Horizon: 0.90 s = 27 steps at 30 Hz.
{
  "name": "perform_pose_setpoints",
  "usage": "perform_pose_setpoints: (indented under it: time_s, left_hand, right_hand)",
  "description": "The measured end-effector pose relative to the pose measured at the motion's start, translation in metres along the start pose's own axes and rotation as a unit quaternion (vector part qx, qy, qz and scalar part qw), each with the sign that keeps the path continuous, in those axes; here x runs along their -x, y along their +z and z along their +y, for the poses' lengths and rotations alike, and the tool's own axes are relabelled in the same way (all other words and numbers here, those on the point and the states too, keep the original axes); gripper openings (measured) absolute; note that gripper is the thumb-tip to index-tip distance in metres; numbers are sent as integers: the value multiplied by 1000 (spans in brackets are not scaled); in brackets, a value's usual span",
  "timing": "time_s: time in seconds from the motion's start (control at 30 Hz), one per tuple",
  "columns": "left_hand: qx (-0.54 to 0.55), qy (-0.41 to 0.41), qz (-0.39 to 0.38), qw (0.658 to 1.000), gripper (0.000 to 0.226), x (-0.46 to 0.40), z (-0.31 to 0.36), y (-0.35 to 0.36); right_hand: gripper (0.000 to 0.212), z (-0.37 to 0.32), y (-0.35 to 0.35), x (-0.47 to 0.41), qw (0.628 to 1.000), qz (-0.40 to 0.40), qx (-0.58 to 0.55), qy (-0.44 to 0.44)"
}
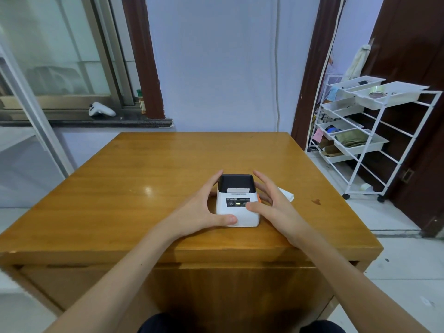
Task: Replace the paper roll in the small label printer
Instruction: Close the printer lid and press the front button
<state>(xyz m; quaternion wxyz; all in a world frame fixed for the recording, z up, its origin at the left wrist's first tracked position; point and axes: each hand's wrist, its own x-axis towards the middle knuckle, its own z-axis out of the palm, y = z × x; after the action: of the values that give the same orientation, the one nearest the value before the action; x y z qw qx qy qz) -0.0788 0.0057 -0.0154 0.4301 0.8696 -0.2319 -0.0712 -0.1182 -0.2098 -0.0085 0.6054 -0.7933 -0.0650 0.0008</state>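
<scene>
Left hand (204, 207) grips the label printer (237, 200) at its 9 o'clock side, right hand (271, 200) spread beside 3 o'clock, mid-desk (144, 164); it looks light, rigid, smooth-shelled (likely slippery), best held by its flanks.

Label printer (237, 207): white body, black lid section on top, black control strip with a lit green indicator, orange tab on its right side. White paper strip (237, 190) showing at the slot. Table (168, 169): honey-brown wood, streaked grain, one dark stain (316, 201) near the right edge. Folded white paper (287, 193) beside the printer. Rack (374, 131): white frame, white trays. Door frames dark brown.
</scene>
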Motion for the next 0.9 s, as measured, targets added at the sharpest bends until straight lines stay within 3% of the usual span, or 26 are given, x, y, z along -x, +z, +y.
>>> perform_pose_setpoints:
  time_s: [0.9]
  left_hand:
    - [17,1,-5,1000,119,0,-1,-1]
  right_hand:
    - [76,-3,1,-4,1000,-11,10,4]
